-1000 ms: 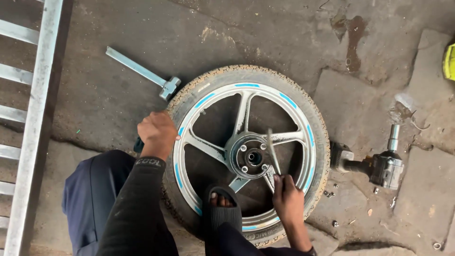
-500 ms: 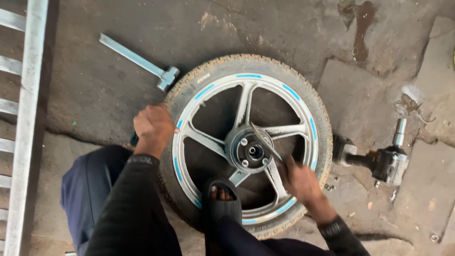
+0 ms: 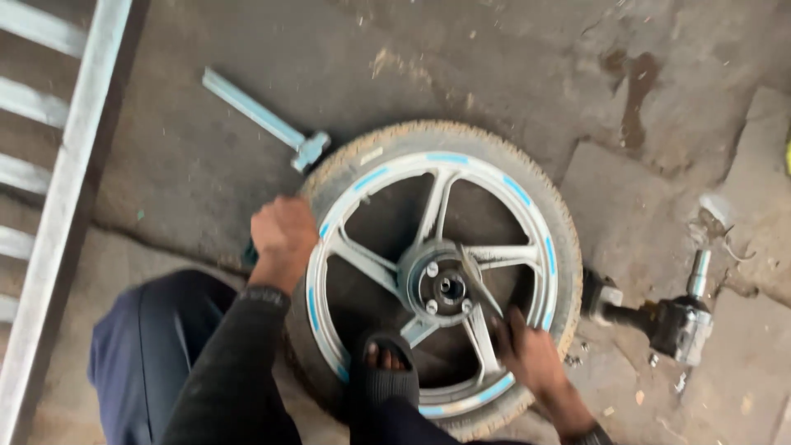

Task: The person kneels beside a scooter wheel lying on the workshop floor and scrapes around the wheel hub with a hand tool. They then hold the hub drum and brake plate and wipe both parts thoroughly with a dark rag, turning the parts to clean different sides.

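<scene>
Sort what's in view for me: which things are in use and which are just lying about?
In use: wheel, left hand on its rim; right hand holding a thin tool at the hub; sandalled foot on it.
Lying about: long-handled wrench, impact tool, metal ladder.

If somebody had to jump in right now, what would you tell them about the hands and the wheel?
Left hand grips the left edge of the motorcycle wheel, which lies flat on the concrete floor.
Right hand holds a thin metal tool angled into the hub.
A sandalled foot pins the rim's near side.
A hammer lies upper left; an impact wrench lies to the right.
The tyre is on the rim and the tool sits at the hub.
</scene>
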